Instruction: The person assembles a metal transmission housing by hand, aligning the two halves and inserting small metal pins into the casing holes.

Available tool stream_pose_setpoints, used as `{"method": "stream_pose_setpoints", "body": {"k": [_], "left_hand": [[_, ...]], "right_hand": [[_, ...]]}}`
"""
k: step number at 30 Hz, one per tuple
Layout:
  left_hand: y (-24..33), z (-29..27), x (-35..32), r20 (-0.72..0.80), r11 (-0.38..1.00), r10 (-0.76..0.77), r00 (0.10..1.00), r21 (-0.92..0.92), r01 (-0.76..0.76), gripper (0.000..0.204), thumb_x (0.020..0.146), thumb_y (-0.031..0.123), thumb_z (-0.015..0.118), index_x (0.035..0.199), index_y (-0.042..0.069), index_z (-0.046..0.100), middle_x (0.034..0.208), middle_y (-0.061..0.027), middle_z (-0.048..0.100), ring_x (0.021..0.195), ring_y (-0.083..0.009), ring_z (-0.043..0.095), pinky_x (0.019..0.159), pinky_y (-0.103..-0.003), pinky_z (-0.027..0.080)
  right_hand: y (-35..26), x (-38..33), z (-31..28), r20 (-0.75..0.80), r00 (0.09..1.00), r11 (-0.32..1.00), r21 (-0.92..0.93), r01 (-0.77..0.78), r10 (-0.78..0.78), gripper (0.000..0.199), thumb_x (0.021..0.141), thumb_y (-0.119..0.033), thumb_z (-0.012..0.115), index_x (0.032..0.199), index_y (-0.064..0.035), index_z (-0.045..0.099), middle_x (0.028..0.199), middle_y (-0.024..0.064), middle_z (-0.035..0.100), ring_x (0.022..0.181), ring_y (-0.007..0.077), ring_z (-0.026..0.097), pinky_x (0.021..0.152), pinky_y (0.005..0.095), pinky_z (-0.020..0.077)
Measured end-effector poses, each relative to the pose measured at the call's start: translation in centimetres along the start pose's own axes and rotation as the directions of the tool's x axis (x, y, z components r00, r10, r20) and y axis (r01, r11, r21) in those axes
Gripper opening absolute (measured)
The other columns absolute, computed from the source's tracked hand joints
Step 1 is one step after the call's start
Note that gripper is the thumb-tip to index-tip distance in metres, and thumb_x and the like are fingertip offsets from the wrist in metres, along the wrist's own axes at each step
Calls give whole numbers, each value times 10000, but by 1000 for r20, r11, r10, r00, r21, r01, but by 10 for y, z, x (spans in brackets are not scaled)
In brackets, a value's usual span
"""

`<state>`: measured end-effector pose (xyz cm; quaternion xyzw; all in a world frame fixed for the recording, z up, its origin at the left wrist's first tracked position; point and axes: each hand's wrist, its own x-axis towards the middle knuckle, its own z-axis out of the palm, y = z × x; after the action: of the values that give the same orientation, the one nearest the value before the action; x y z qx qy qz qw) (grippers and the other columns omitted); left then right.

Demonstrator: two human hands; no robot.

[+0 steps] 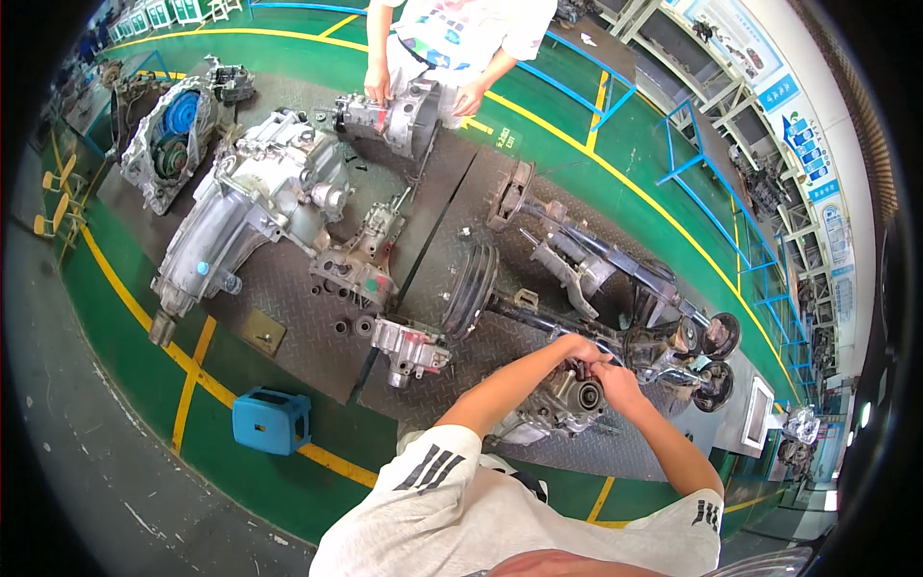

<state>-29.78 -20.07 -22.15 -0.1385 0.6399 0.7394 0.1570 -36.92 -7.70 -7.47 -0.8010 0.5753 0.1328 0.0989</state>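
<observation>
With our left hand [580, 348] and right hand [615, 377] pinched on a small part atop the differential housing [562, 402], at five o'clock on the checker-plate floor [288, 288], we should steady the housing and work slowly, judging by the tight grip.

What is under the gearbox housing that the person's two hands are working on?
Under the gearbox housing lies a dark checker-plate platform on the green floor. The left hand and right hand rest on its top. The contact underneath is hidden by the housing itself.
</observation>
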Motion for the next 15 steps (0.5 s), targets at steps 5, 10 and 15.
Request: {"method": "stream_pose_setpoints", "body": {"k": [5,10,15], "left_hand": [[2,0,4,28,999,-15,999,-39,16,670,1043,605,332,1070,50,706,890,-33,707,724,-154,615,682,-342,499],[4,3,-4,-35,999,35,999,7,-34,706,1033,612,357,856,33,721,783,-51,694,648,-178,615,609,-374,485],[13,0,-23,-9,992,35,999,119,-33,656,1029,575,402,837,34,720,786,-74,706,621,-175,612,575,-371,462]], "right_hand": [[0,-7,-14,4,986,985,45,169,-169,294,834,-60,573,1118,-98,634,1039,116,642,913,334,675,744,432,563],[9,-7,-16,-5,979,957,209,200,-204,276,796,-44,641,1070,-78,662,1049,114,670,990,333,661,827,414,553],[8,-8,-7,-86,964,946,191,263,-251,284,776,-34,647,1059,-56,653,1036,127,675,947,348,667,795,427,562]]}}
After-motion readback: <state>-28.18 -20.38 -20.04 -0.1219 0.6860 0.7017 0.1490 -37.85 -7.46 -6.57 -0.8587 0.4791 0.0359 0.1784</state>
